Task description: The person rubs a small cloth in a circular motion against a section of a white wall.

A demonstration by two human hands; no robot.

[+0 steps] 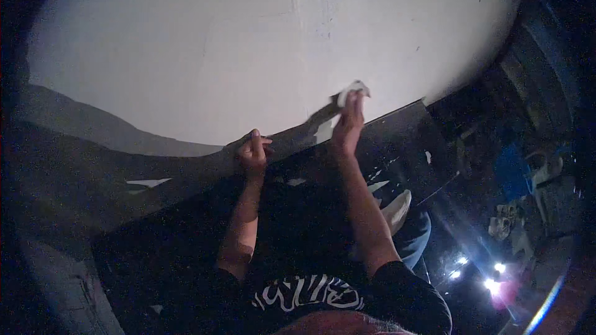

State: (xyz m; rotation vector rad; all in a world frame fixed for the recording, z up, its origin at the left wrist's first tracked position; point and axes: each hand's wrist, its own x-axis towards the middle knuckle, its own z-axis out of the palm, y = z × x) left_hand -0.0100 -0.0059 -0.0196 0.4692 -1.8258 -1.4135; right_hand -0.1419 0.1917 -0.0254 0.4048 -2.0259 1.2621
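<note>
A broad, pale wall surface [233, 65] fills the upper part of the view, brightly lit and marked with faint scuffs. My right hand [348, 125] presses a light, crumpled cloth or paper-like pad [357, 86] flat near the wall's lower right; motion blurs its outline. Lower and to the left is my left hand [253, 151], its fingers partly curled by the wall's lower edge. Nothing is plainly visible in that hand, but its palm side is hidden.
Bright lamps [493, 284] shine at the lower right. Near them are a blue object [512, 172] and dim clutter. Pale scraps [149, 182] lie on the dark floor. A shoe [397, 209] shows beside my right forearm. Much of the surroundings is too dark to identify.
</note>
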